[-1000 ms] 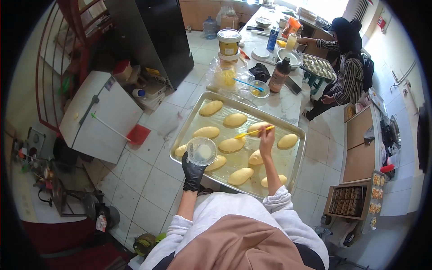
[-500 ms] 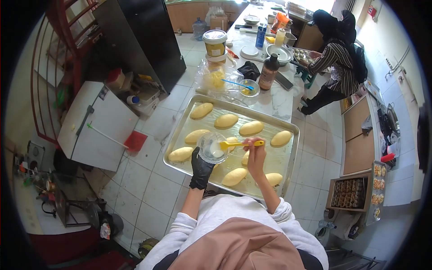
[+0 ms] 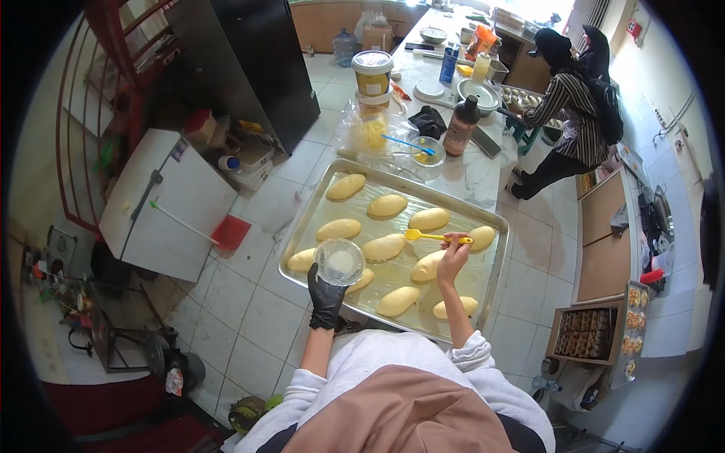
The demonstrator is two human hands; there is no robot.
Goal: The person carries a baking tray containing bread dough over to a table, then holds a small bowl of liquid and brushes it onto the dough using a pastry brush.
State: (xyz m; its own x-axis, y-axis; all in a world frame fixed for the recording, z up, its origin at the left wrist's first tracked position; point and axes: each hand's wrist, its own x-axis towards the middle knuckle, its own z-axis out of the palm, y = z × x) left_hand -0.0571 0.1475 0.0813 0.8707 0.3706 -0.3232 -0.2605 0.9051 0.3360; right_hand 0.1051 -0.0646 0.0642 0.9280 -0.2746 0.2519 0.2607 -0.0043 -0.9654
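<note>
1. Pale floor tiles spread through this kitchen, and a marble-patterned table runs off towards the bright far end.
2. Just at that table's near edge lies a big metal tray, its base shiny; from where I stand I can't tell what bears it.
3. Plump oval dough pieces lie apart on the tray, one near each corner and the others between. They look smooth and pale yellow.
4. The person's left hand, in a black glove, grips a clear bowl of whitish liquid above the tray's near edge, towards the left corner. The bowl partly hides the dough behind it.
5. The right hand, bare, pinches the handle of a yellow brush over the tray, right of its middle. The brush's head points left, next to the central piece; whether they touch, I can't tell.
6. Close to the table's near edge stand a brown bottle and a small bowl with a blue-handled brush across it. A lidded tub is by the table's left edge.
7. Beyond the table's right edge, another person in a striped top bends over a second tray.
</note>
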